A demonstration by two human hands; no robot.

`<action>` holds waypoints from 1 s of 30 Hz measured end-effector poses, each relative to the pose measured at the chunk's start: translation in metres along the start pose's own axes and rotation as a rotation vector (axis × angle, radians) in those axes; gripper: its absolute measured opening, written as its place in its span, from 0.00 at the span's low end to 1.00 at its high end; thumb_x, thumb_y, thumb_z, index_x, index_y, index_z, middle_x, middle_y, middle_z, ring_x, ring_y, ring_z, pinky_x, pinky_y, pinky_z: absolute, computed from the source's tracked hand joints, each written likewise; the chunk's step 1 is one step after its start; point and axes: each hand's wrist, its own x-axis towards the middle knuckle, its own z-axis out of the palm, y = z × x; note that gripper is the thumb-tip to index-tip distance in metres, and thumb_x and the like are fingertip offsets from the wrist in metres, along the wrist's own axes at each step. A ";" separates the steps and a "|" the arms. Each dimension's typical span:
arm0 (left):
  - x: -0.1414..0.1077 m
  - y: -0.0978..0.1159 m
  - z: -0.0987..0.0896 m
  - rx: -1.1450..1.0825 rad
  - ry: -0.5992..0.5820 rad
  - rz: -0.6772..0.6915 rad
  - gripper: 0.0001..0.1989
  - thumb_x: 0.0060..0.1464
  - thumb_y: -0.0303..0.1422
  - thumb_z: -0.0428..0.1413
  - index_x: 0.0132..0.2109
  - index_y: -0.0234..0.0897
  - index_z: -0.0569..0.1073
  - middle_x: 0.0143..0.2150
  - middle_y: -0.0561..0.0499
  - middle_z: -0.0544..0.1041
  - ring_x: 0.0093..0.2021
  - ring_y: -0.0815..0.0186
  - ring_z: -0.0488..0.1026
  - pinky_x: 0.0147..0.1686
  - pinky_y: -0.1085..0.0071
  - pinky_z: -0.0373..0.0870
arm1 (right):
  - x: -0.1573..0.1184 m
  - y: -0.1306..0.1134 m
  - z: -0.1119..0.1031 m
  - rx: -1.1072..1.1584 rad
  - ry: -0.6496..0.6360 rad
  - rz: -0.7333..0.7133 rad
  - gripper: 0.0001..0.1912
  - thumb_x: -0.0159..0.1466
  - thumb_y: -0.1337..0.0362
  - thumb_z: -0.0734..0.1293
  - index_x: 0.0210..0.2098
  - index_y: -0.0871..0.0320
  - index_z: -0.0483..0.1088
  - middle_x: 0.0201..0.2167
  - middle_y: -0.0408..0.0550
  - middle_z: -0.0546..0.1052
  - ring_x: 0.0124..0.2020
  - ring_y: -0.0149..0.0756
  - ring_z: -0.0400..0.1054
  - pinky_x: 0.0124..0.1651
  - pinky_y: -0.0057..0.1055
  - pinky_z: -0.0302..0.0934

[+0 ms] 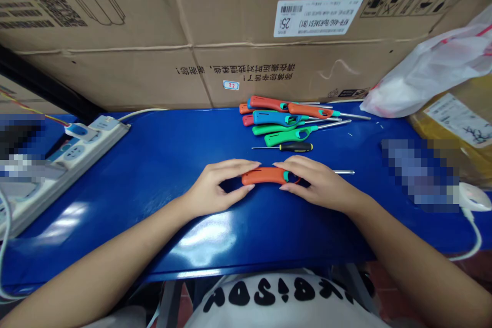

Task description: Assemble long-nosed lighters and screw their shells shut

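An orange long-necked gas lighter (264, 176) lies level on the blue table, its metal barrel pointing right. My left hand (223, 182) grips the butt end of its handle between thumb and fingers. Around the trigger end closes my right hand (313, 179), hiding most of the trigger guard. Just beyond the hands rests a small black and yellow screwdriver (295, 147), its shaft to the left. Behind it is a pile of several more lighters in green (286, 137), blue (271, 118), and orange-red (269, 103), barrels mostly to the right.
A white power strip (82, 146) with a plug and cords runs along the left of the blue table (172, 148). Large cardboard boxes (146, 74) wall off the back. At right are a plastic bag (418, 72), a taped carton (461, 128) and a white corded device (475, 197).
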 end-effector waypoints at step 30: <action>-0.003 -0.008 0.009 0.237 -0.100 -0.102 0.16 0.62 0.40 0.61 0.53 0.39 0.79 0.43 0.46 0.79 0.44 0.59 0.75 0.47 0.60 0.74 | 0.014 0.036 -0.015 0.431 0.652 0.398 0.19 0.66 0.45 0.66 0.44 0.54 0.68 0.40 0.47 0.79 0.30 0.33 0.73 0.31 0.31 0.69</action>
